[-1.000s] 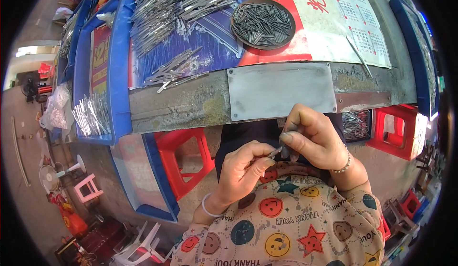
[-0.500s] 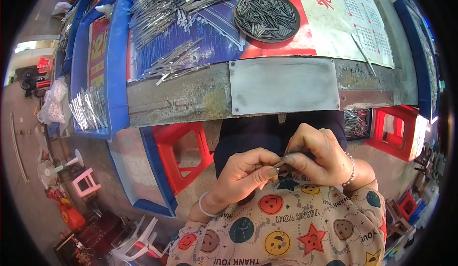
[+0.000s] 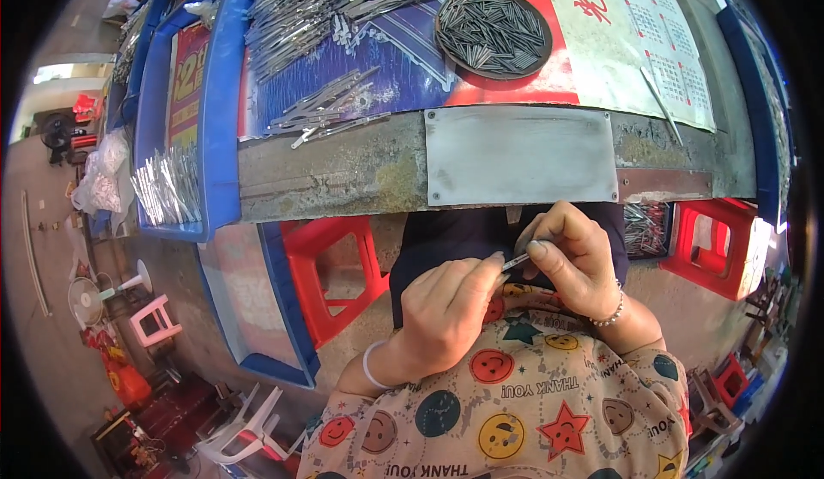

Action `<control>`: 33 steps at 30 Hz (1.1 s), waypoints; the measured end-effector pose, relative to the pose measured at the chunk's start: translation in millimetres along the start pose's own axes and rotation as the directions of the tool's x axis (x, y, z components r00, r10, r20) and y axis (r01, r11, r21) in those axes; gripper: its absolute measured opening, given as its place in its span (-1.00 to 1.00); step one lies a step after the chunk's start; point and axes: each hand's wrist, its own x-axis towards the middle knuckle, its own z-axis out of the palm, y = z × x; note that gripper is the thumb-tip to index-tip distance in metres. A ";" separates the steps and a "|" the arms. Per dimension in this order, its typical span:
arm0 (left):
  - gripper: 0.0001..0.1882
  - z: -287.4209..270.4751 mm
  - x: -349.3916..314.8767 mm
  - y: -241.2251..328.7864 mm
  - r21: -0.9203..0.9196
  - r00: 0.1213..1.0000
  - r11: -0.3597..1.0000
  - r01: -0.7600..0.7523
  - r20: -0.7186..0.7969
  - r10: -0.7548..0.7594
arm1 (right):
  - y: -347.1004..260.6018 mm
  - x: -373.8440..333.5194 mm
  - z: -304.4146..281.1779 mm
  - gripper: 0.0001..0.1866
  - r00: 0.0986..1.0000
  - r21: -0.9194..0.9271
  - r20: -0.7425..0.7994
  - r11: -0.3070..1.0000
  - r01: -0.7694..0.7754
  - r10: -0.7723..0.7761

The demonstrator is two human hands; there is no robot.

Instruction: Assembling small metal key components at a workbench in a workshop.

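Above my lap, just short of the bench edge, both hands pinch a small, thin metal piece (image 3: 515,262). My left hand (image 3: 446,309) is closed on its near left end between thumb and fingers. On the other end, the thumb and fingertips of my right hand (image 3: 568,254) are closed. The piece's exact kind is too small to make out, and my fingers cover much of it. Beyond my hands, a grey metal plate (image 3: 522,157) is fixed to the bench edge. A round dish (image 3: 547,54) of short dark metal pins stands behind it.
Long silvery metal strips (image 3: 296,24) lie heaped at the back left, with a smaller group (image 3: 322,110) nearer. Blue trays flank the bench, one left (image 3: 221,136) and one right (image 3: 755,93). A thin rod (image 3: 661,106) lies right. Red stools (image 3: 296,260) stand below.
My hands have drawn slightly apart, exposing more of the metal piece. The left hand has turned, its back now more upward. The whole view has shifted slightly.
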 end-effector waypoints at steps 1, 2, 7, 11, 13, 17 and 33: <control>-0.68 0.6 -0.3 0.1 0.025 1.000 0.999 -0.023 0.005 0.023 | 1.2 -0.8 -1.4 -0.85 1.000 -0.015 0.008 1.000 -0.002 0.002; -0.68 1.1 -0.6 0.3 0.025 1.000 0.999 -0.022 0.003 0.022 | 1.9 -1.4 -2.6 -0.84 1.000 -0.031 0.015 1.000 -0.004 0.005; -0.68 5.1 -5.2 -7.5 0.158 0.989 0.977 -0.146 -0.009 0.150 | 3.0 -1.8 -0.9 -0.82 0.998 -0.012 0.026 0.998 -0.059 0.059; -0.68 5.3 -5.0 -7.2 0.193 0.986 0.968 -0.163 -0.008 0.167 | 4.9 -2.9 2.0 -0.80 0.995 0.076 0.010 0.992 -0.101 0.101; -0.69 4.4 -3.6 -5.6 0.207 0.986 0.965 -0.162 -0.002 0.166 | 6.3 -2.9 1.7 -0.80 0.994 0.088 0.013 0.990 -0.107 0.106; -0.70 3.8 -1.1 -3.9 0.226 0.987 0.961 -0.158 -0.003 0.163 | 9.9 -2.3 1.1 -0.80 0.994 0.091 0.012 0.990 -0.106 0.105; -0.66 -34.6 22.0 -28.8 0.031 0.999 0.999 -0.035 0.033 0.034 | -1.3 15.9 -10.4 -0.61 0.998 0.172 -0.039 0.984 0.047 -0.041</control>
